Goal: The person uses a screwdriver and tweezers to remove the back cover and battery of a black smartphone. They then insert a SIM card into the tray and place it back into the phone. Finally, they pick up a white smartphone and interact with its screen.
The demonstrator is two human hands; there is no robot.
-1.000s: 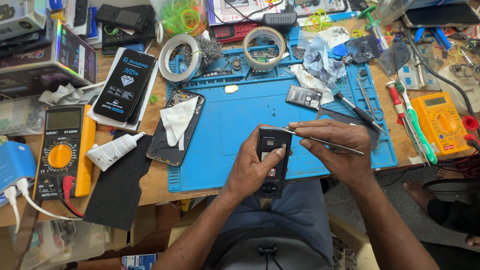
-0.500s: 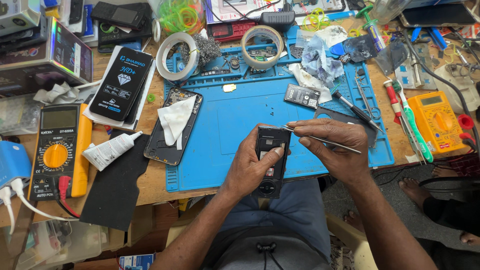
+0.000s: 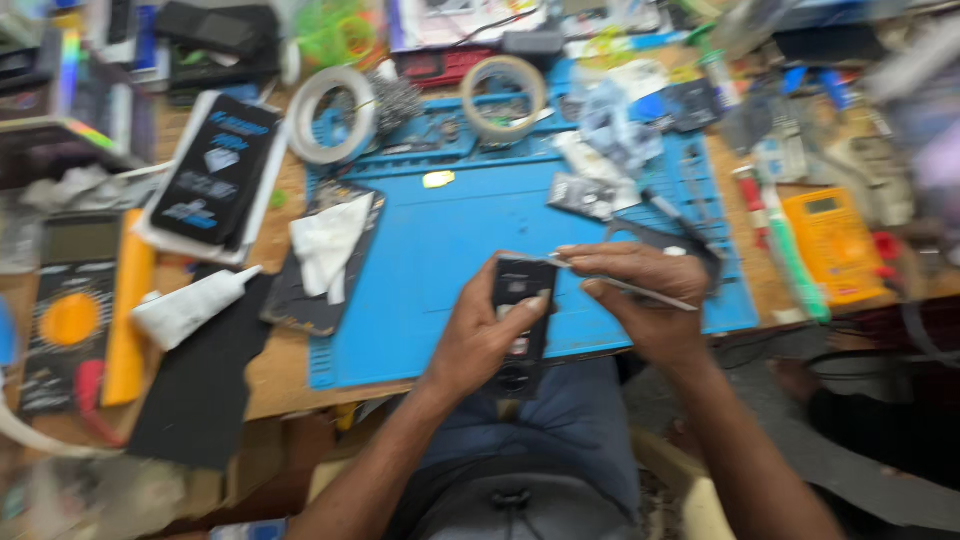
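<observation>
My left hand (image 3: 482, 335) grips a small black phone (image 3: 520, 300) over the front edge of a blue work mat (image 3: 440, 260), thumb on its side. My right hand (image 3: 640, 300) pinches thin metal tweezers (image 3: 640, 290), whose tip rests at the phone's top edge. The frame is blurred by motion, so fine parts of the phone do not show.
Left of the mat lie a dark phone with a white cloth (image 3: 325, 250), a white glue tube (image 3: 190, 305), a yellow multimeter (image 3: 75, 320) and a black phone box (image 3: 215, 170). Two tape rolls (image 3: 505, 95) sit at the back. Another orange multimeter (image 3: 835, 245) and screwdrivers lie to the right.
Both hands keep their hold and stay over the mat's front edge. The camera view has shifted and blurred; the hands sit slightly further right in view.
</observation>
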